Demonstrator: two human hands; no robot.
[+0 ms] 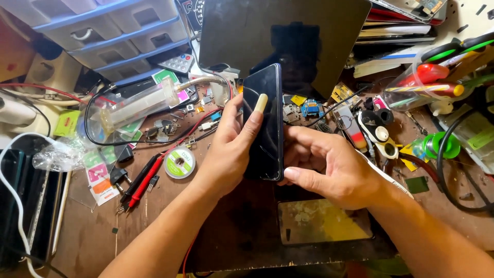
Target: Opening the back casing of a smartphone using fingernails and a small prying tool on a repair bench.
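both hands held a dark phone (266,121) upright above the worktop (236,226). the left hand (229,149) had its fingers clamped on the phone's left edge, thumb across the screen; the right hand (329,167) gripped its right edge. a solder reel (179,162) lay left of the fingers.

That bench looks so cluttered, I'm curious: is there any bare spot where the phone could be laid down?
Bare wood shows at the lower left, between the red probes and the left hand's forearm. The dark mat under the hands is mostly free, beside a yellowish panel. Behind the phone, small parts crowd up to the laptop; tools fill the right.
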